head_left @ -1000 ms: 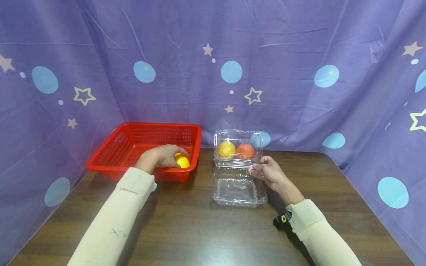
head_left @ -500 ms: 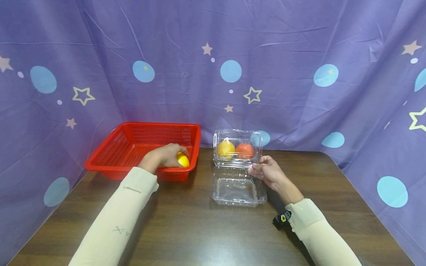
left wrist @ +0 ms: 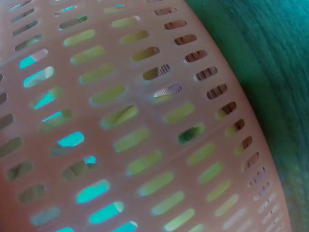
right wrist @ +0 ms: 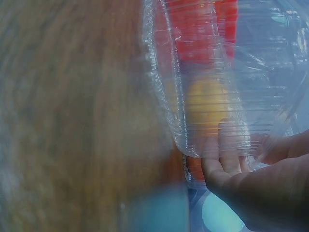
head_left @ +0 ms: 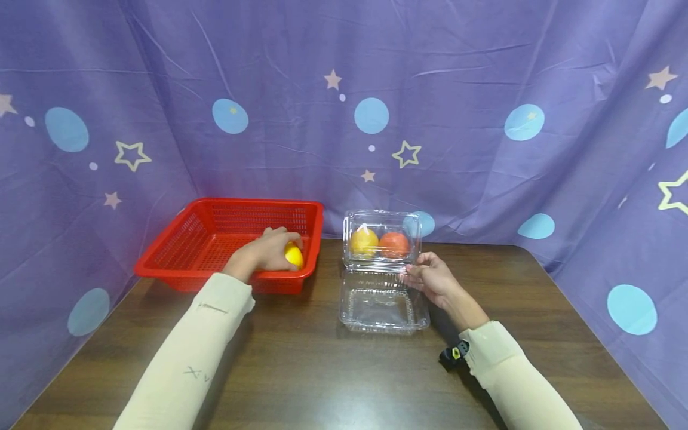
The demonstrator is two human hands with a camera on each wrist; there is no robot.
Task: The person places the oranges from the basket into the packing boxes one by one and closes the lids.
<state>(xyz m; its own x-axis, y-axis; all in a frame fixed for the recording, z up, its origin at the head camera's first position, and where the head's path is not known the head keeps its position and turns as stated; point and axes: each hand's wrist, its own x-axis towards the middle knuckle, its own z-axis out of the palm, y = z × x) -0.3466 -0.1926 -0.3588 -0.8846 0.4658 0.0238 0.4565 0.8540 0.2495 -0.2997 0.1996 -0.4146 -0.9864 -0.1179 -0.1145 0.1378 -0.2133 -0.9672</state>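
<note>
In the head view, my left hand reaches into the red basket and grips a round yellow fruit, partly hidden by the fingers. My right hand pinches the right edge of a clear plastic clamshell box, where its raised lid meets the base. Through that lid show a yellow fruit and an orange-red fruit; whether a second box holds them, I cannot tell. In the right wrist view, fingers of that hand touch the clear plastic. Slotted basket wall fills the left wrist view, concealing the hand.
A brown wooden table carries everything. Behind it hangs a purple curtain with stars and blue dots. The basket's right rim stands between my left hand and the clear box. A small black device sits at my right wrist.
My left fingers have shifted slightly over the yellow fruit, covering a bit more of it. The right hand and the clear box keep their places; the whole view has drifted a little.
</note>
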